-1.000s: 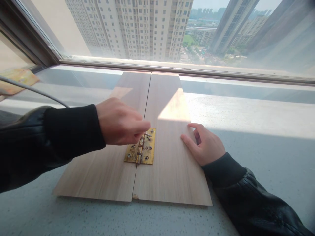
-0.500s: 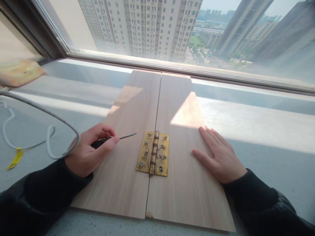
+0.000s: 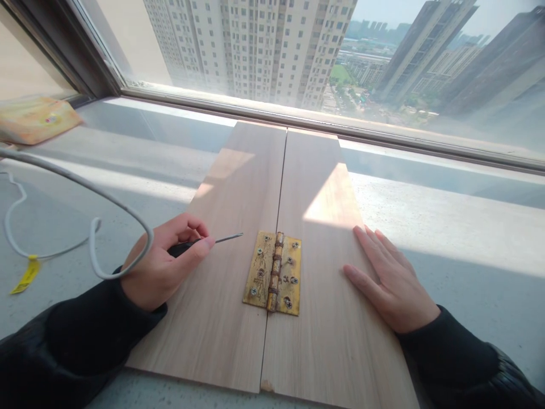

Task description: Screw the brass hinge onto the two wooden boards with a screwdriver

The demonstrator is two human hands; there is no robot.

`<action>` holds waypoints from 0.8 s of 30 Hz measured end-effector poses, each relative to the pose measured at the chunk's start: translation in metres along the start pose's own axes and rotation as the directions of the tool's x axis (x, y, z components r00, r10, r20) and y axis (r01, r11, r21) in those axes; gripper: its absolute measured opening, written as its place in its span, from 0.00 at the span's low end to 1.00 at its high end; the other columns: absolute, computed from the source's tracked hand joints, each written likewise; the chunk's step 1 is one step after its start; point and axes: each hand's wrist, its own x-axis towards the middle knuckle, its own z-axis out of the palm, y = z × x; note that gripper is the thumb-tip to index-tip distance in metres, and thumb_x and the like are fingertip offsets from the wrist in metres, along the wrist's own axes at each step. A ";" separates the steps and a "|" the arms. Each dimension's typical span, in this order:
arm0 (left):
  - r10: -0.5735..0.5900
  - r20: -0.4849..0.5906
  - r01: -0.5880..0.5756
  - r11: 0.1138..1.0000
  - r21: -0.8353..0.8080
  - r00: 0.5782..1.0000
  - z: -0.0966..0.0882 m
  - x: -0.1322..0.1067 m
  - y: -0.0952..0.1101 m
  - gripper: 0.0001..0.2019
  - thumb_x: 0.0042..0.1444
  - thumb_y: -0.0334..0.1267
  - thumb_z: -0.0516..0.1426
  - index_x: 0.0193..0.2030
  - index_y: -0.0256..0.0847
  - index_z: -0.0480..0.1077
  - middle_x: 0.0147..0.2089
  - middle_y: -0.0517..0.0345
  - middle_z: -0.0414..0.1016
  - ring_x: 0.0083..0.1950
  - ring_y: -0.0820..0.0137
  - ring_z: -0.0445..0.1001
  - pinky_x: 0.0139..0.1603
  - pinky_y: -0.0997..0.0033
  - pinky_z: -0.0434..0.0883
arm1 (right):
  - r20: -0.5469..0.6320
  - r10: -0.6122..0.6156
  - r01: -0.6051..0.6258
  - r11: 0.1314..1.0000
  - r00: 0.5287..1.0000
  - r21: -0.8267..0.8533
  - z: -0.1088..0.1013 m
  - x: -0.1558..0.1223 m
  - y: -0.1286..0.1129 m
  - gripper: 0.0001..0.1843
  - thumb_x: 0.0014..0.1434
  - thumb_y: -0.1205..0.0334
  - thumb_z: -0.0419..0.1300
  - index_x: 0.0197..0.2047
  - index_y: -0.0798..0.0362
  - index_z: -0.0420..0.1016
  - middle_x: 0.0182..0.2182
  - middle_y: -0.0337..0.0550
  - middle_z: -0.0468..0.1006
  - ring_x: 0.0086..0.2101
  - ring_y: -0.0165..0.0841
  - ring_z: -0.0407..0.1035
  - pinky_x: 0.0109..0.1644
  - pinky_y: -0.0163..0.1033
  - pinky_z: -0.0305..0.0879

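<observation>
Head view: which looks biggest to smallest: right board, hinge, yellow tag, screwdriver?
1. Right board
2. Hinge
3. Yellow tag, screwdriver: unsure, since the left hand partly hides the screwdriver.

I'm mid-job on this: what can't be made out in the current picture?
1. Head view: screwdriver handle, mostly hidden by the left hand.
2. Head view: right board, near-right corner cut off by the bottom edge.
3. Head view: hinge screws, too small to judge tightness.
4. Head view: yellow tag, too small to read any print.
</observation>
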 end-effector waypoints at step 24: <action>0.182 0.078 -0.187 0.981 0.056 0.980 0.004 0.004 -0.004 0.08 0.51 0.40 0.52 0.26 0.39 0.66 0.18 0.65 0.65 0.21 0.76 0.63 0.27 0.75 0.61 | -0.223 -0.194 0.238 0.953 0.955 0.190 -0.020 0.036 -0.095 0.32 0.50 0.45 0.60 0.51 0.58 0.67 0.52 0.56 0.70 0.52 0.44 0.64 0.54 0.51 0.61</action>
